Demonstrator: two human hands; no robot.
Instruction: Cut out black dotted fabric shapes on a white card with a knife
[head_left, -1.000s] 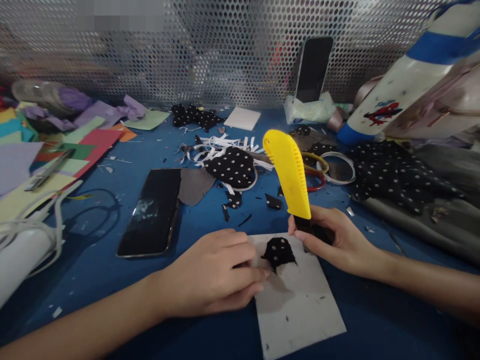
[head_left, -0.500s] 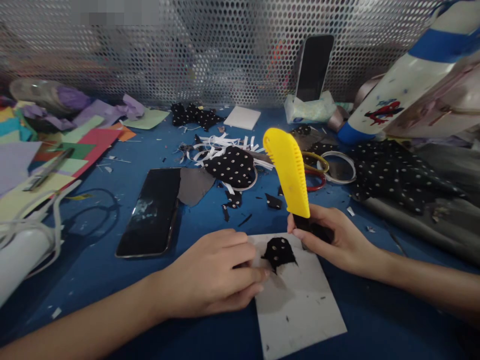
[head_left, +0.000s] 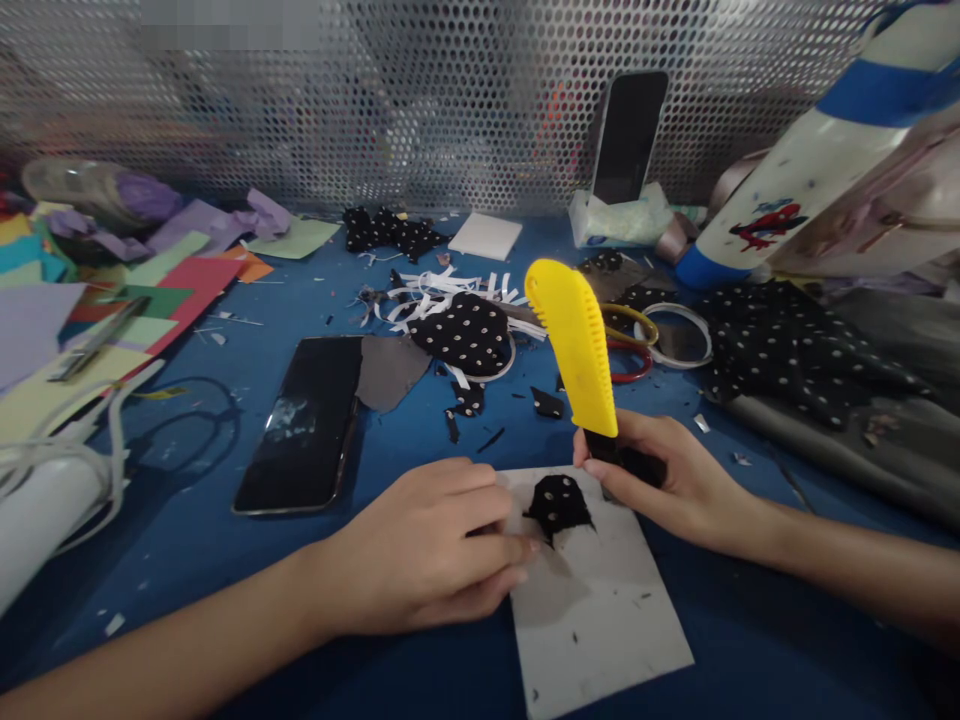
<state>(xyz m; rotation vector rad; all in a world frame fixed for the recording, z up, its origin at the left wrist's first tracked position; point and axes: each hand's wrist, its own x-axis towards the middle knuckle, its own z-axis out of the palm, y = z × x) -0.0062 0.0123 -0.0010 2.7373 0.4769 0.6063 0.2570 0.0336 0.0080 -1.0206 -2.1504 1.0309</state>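
Note:
My right hand (head_left: pixel 675 475) grips the black lower part of a yellow-handled tool (head_left: pixel 574 345) with a ridged edge. Its handle points upward, while the working end is hidden by my fingers. Beneath and between my hands lies a white sheet of card (head_left: pixel 607 625). On the card sits a small black dotted fabric scrap (head_left: pixel 559 502), with a pale patch at its lower edge. My left hand (head_left: pixel 442 545) rests at the card's left side with its fingers curled together; the fingertips are close to the scrap, and anything pinched there is hidden.
A phone (head_left: pixel 300 425) lies left of centre. Behind are a dotted fabric piece (head_left: pixel 461 333), white paper strips (head_left: pixel 431 290) and a white ring (head_left: pixel 679 335). Dotted cloth (head_left: pixel 802 345) and a bottle (head_left: pixel 799 165) stand right; coloured papers (head_left: pixel 199 300) and a cable (head_left: pixel 116 440) lie left.
The yellow-handled tool has tipped or dropped very slightly. Otherwise both hands, the card and the scrap stay where they were.

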